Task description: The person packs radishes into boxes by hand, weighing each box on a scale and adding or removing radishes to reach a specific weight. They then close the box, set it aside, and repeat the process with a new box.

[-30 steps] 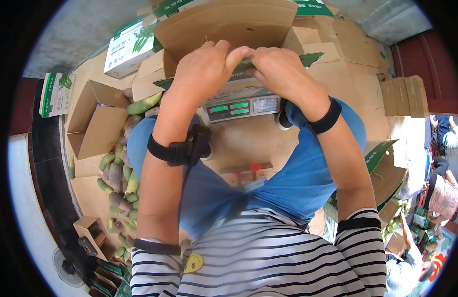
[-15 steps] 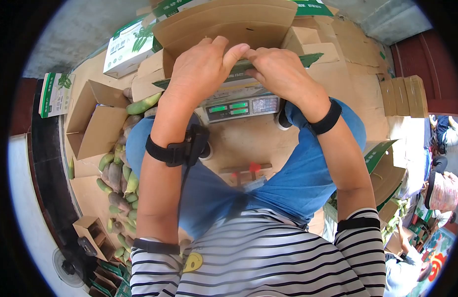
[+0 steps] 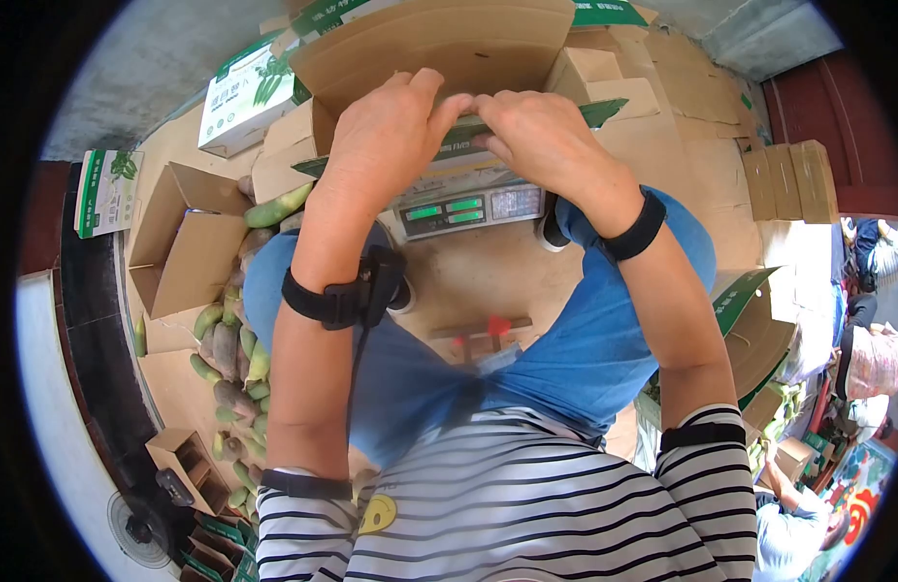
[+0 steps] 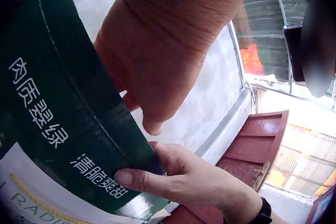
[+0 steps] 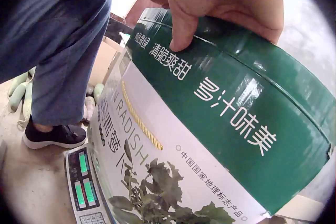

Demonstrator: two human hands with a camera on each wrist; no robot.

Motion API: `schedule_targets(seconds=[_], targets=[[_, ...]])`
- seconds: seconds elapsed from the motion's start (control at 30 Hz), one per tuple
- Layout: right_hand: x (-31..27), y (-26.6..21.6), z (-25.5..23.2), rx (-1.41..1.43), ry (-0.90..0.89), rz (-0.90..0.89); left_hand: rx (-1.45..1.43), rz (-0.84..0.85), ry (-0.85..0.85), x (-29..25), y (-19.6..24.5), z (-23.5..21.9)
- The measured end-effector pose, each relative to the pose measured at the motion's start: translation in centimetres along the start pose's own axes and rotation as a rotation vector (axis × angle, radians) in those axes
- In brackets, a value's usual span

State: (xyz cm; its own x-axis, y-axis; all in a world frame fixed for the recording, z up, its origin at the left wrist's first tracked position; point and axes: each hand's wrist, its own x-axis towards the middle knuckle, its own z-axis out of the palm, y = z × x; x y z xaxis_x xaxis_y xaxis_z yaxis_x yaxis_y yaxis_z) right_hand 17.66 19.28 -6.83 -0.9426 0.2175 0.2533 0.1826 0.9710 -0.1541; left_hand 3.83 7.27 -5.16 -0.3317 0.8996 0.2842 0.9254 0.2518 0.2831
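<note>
- My right hand (image 3: 551,138) pinches the green flap (image 3: 458,148) of the open carton (image 3: 439,47), thumb outside
- My left hand (image 3: 383,138) is at its top edge; whether those fingers grip, I cannot tell
- The carton sits just beyond the lit scale (image 3: 474,212)

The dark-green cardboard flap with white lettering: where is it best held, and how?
Probably at its long upper edge, coming from the lettered side. The dark-green cardboard flap looks thin and stands up with that edge free, so a thumb can press the lettered face while fingers reach behind. The right hand holds it much that way.
</note>
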Motion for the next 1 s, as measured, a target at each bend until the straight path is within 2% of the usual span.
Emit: schedule_targets(seconds=[0.1, 0.23, 0.33, 0.5, 0.67, 0.73, 0.93, 1.0], targets=[[0.1, 0.0, 0.0, -0.004, -0.004, 0.002, -0.054, 0.014, 0.067, 0.2, 0.1, -0.2], [0.0, -0.1, -0.1, -0.009, -0.024, 0.016, -0.063, 0.025, 0.064, 0.1, 0.5, -0.3], [0.0, 0.2, 0.1, 0.001, -0.013, -0.01, -0.041, 0.04, 0.007, -0.1, 0.8, -0.3], [0.1, 0.2, -0.2, 0.04, -0.048, 0.002, -0.185, 0.065, -0.12, -0.4, 0.4, -0.8], [0.4, 0.3, -0.2, -0.008, -0.031, 0.021, -0.232, 0.19, -0.115, -1.2, -0.5, -0.8], [0.7, 0.3, -0.4, 0.034, -0.063, 0.023, -0.165, 0.144, -0.175, -1.4, -0.3, -0.8], [1.4, -0.2, -1.2, -0.013, -0.139, 0.093, -0.118, 0.144, -0.145, -1.4, -0.2, -0.1], [1.2, -0.3, -2.1, -0.055, -0.265, 0.057, -0.1, 0.182, -0.151, -1.3, -0.4, 0.0]])
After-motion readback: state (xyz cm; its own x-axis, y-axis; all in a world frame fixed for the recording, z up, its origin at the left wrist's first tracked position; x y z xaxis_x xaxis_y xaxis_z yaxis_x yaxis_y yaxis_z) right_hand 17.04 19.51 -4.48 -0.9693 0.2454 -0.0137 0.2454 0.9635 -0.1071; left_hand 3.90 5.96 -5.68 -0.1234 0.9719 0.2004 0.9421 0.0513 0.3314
